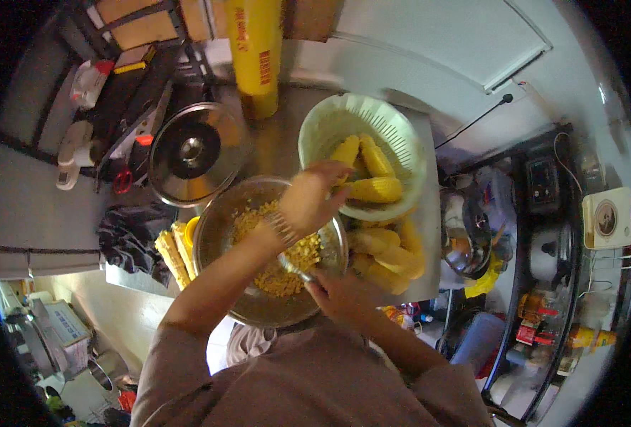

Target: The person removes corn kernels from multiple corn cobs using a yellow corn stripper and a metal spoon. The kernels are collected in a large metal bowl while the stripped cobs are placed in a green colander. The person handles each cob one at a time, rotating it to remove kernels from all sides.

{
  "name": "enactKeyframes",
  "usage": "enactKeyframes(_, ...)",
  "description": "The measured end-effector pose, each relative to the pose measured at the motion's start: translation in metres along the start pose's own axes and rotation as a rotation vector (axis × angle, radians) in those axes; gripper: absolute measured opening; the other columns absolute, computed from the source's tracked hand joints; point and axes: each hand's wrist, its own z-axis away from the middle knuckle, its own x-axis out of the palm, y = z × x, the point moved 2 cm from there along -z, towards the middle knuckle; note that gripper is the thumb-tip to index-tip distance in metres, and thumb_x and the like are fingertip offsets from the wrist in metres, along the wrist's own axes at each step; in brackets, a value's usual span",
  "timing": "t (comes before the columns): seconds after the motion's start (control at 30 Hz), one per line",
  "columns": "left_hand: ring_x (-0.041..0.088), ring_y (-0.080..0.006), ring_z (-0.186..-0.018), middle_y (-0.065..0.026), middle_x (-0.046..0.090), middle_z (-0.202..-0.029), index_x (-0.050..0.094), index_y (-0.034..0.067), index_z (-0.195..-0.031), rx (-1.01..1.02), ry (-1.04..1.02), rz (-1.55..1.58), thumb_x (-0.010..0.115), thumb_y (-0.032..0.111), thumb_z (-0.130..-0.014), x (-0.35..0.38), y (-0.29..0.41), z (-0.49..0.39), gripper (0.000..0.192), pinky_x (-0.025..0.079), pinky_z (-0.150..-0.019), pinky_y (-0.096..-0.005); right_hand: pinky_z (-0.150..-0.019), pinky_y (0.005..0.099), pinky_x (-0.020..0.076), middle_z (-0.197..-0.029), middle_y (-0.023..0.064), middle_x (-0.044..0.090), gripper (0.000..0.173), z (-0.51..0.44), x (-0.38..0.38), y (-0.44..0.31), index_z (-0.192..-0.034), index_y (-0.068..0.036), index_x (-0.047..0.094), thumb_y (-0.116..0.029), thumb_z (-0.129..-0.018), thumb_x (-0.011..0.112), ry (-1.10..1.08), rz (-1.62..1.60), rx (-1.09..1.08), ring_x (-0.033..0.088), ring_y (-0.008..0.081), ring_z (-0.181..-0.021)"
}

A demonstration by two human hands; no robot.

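My left hand, with a band at the wrist, reaches across a wide metal bowl to the pale green plastic colander. Its fingers are at the left end of a yellow corn cob in the colander; whether they grip it is unclear. Two more corn cobs lie behind that one. My right hand is closed around a small metal hand tool, whose head is over loose corn kernels in the bowl. My left forearm hides part of the bowl.
Several pale yellow cobs lie right of the bowl, below the colander. Stripped cobs are at its left, near a yellow ring-shaped object. A glass-and-metal lid, a yellow film roll box and red-handled scissors are farther back.
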Motion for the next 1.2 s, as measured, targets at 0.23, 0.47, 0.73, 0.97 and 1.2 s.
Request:
enactKeyframes(0.23,0.054,-0.0326,-0.100,-0.0127,0.057,-0.103,0.063,0.006,-0.103,-0.021,-0.694,-0.791,0.067,0.016,-0.070,0.146,-0.078,-0.064,0.035,0.046,-0.086,-0.0429,-0.062,0.0462,0.0501,-0.080,0.0201,0.064,0.035,0.005,0.024,0.017,-0.108,-0.003,0.056,-0.033,-0.092,0.046,0.024,-0.384,-0.090,0.063,0.0361,-0.070)
enactKeyframes(0.47,0.062,-0.0295,-0.080,-0.0150,0.063,-0.083,0.067,0.004,-0.086,0.022,-0.871,-0.525,0.061,0.042,-0.075,0.116,-0.088,-0.061,0.039,0.050,-0.073,-0.0422,-0.061,0.0459,0.0490,-0.076,0.0190,0.064,0.035,0.009,0.008,0.038,-0.109,-0.003,0.056,-0.032,-0.092,0.046,-0.034,-0.389,-0.037,0.063,0.0361,-0.068)
enactKeyframes(0.73,0.063,-0.0253,-0.071,-0.0151,0.065,-0.084,0.054,0.000,-0.113,-0.473,-0.802,-0.280,0.056,0.044,-0.084,-0.055,0.027,-0.019,0.053,0.052,-0.061,-0.0344,-0.067,0.0389,0.0480,-0.087,0.0204,0.063,0.030,-0.007,-0.012,0.044,-0.111,-0.002,0.055,-0.020,-0.088,0.054,-0.045,-0.588,-0.119,0.063,0.0329,-0.076)
enactKeyframes(0.97,0.049,-0.0075,-0.052,-0.0022,0.051,-0.063,0.044,-0.001,-0.121,-0.988,-0.572,0.172,0.054,0.036,-0.089,-0.144,0.021,0.133,0.050,0.042,-0.045,-0.0232,-0.066,0.0355,0.0488,-0.080,0.0142,0.066,0.024,-0.057,0.019,0.014,-0.100,0.000,0.059,-0.019,-0.087,0.053,-0.550,-0.392,-0.250,0.065,0.0235,-0.072)
enactKeyframes(1.2,0.062,-0.0389,-0.083,-0.0221,0.063,-0.089,0.046,0.003,-0.118,-0.735,-0.446,-0.111,0.055,0.041,-0.083,-0.103,0.004,0.201,0.053,0.049,-0.073,-0.0443,-0.068,0.0432,0.0464,-0.076,0.0226,0.062,0.020,-0.105,-0.001,0.033,-0.083,0.001,0.064,-0.018,-0.082,0.062,-0.461,-0.259,-0.124,0.061,0.0358,-0.072)
